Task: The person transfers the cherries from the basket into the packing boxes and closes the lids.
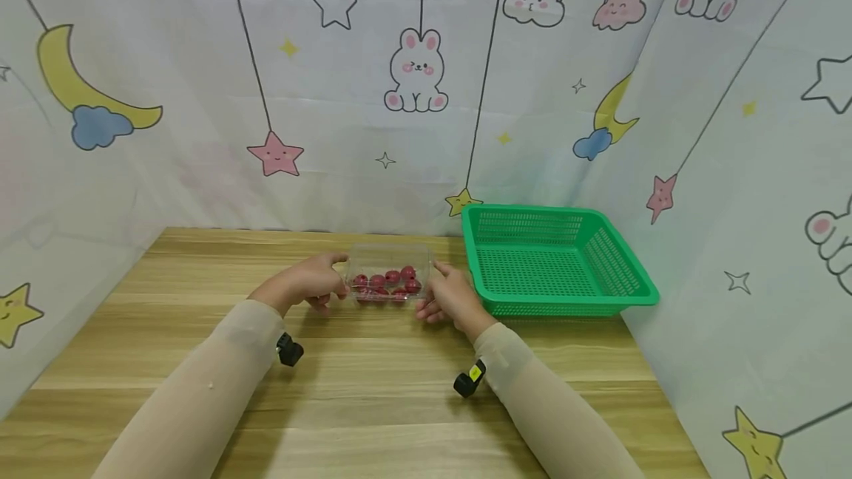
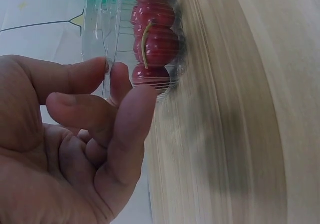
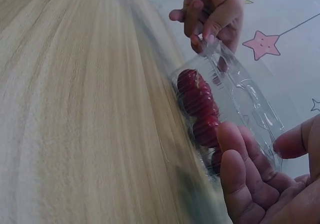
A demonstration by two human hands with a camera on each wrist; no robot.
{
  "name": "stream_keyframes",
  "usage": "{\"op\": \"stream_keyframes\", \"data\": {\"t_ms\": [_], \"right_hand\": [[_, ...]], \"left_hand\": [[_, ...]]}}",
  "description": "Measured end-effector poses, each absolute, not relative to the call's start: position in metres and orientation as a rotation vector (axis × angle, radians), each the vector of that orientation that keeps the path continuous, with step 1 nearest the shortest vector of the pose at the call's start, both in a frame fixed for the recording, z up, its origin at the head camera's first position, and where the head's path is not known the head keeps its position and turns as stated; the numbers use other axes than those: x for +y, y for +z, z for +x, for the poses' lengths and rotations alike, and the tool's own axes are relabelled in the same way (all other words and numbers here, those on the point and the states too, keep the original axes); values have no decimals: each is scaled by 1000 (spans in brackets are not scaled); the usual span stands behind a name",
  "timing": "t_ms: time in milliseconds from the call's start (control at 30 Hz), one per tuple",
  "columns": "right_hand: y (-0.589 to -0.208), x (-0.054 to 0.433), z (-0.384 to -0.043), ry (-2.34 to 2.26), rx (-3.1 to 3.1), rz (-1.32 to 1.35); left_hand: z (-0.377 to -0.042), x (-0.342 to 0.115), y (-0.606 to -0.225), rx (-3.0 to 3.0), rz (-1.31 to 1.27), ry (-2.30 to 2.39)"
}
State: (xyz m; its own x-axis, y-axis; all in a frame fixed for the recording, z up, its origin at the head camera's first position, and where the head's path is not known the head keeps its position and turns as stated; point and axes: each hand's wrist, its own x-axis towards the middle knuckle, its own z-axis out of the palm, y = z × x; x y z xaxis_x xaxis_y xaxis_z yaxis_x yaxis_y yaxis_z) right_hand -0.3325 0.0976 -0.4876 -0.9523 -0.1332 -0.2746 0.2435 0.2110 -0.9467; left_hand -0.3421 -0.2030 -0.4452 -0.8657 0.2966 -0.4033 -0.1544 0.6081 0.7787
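A clear plastic box (image 1: 389,253) holding several red cherries (image 1: 378,282) is between my hands, near the back of the wooden table. My left hand (image 1: 309,281) pinches its left end; the left wrist view shows thumb and forefinger at the rim, and a cherry (image 2: 159,47) with a green stem behind the clear wall. At the opposite end my right hand (image 1: 454,296) grips the box. In the right wrist view its thumb is at the clear rim (image 3: 255,102), and its other fingers (image 3: 232,171) curl along the box's side, covering part of the cherries.
Just right of my right hand stands a green plastic basket (image 1: 475,257) with slotted walls. The wooden table (image 1: 359,405) extends toward me. Behind it and along the right hangs a white cloth (image 1: 339,87) printed with rabbits, stars and moons.
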Motion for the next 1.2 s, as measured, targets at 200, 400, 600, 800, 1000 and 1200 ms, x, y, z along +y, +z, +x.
{"op": "stream_keyframes", "data": {"t_ms": [200, 400, 600, 800, 1000, 1200], "right_hand": [[-489, 100, -334, -1759, 2202, 86], [-489, 102, -335, -1733, 2186, 44], [-487, 102, -334, -1740, 2173, 37], [-484, 101, -327, -1666, 2282, 19], [-470, 95, -317, -1374, 2588, -113], [-443, 95, -309, -1228, 2678, -295]], "left_hand": [[-343, -201, -444, 2338, 116, 1183], [-345, -200, -443, 2345, 108, 1161], [-346, -201, -443, 2348, 112, 1160], [-342, -203, -440, 2338, 97, 1169], [-334, -208, -425, 2394, 96, 1092], [-332, -214, -412, 2590, 138, 1002]]}}
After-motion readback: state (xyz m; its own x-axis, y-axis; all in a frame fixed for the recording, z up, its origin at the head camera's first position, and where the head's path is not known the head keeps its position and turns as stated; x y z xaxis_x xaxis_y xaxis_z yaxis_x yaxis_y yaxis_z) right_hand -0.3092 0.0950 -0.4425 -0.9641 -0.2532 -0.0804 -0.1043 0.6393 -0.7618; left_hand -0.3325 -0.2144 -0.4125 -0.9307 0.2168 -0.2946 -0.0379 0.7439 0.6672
